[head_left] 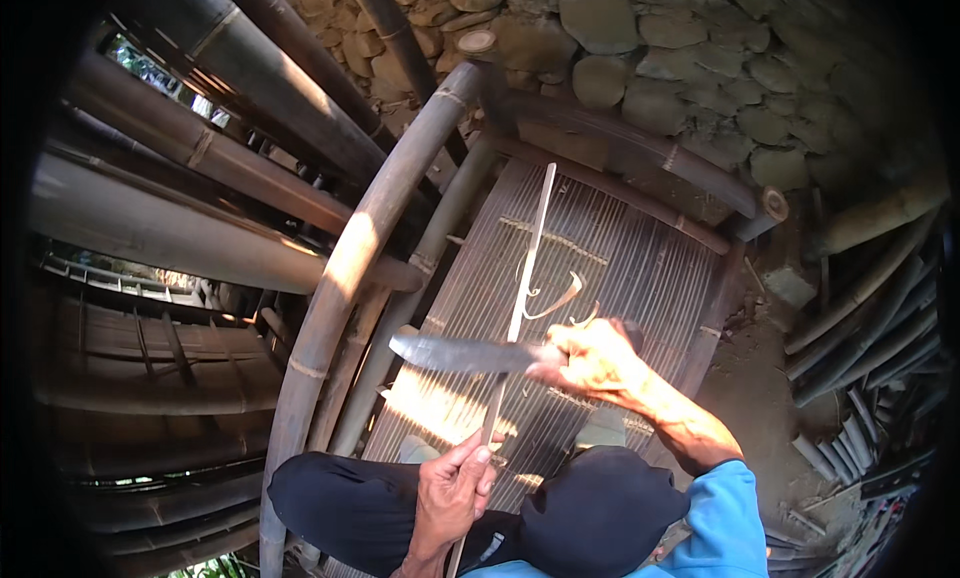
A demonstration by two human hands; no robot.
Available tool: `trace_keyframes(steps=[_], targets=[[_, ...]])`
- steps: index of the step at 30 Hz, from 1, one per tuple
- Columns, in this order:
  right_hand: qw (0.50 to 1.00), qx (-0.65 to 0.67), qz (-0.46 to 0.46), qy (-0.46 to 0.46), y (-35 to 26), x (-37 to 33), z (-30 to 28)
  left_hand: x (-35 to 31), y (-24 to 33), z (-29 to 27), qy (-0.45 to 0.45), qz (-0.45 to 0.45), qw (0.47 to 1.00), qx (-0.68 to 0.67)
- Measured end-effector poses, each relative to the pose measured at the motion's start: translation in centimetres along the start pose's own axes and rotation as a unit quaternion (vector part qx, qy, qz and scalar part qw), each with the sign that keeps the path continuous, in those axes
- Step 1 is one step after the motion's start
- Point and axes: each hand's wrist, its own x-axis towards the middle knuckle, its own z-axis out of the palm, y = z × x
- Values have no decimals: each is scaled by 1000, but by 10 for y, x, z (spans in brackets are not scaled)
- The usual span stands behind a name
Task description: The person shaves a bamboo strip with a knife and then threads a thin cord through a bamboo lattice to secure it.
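A long thin bamboo strip (537, 240) runs from my lap up over the slatted bamboo platform. Near its lower end, my left hand (455, 490) is closed around the strip, thumb on top. My right hand (592, 358) grips a large knife (460, 355), its handle mostly hidden in my fingers. The broad blade points left and lies across the strip, a little above my left hand. Beyond the knife, curled pale shavings (560, 296) show beside the strip, and whether they are attached is hard to tell.
Slats of the platform (640, 238) spread under my work, framed by thick bamboo poles (352, 248). Large bamboo poles (170, 218) stand at the left. A stone wall (600, 38) rises at the far side. Piled bamboo pieces (865, 328) lie at the right.
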Motion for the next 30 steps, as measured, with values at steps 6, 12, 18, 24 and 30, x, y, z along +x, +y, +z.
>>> trace_keyframes(steps=[6, 12, 18, 24, 30], targets=[[974, 14, 190, 125, 122, 26, -31, -2, -5, 6, -42, -21, 999, -23], [945, 152, 94, 275, 107, 19, -29, 2, -10, 6, -40, -12, 999, -20], [990, 91, 86, 70, 16, 1, -16, 1, 1, 9, -38, -24, 999, -27], [993, 77, 38, 75, 27, 9, -23, -3, 10, 9, -43, -18, 999, -22], [982, 100, 68, 144, 93, 34, -12, -4, 1, 3, -40, -26, 997, -57]])
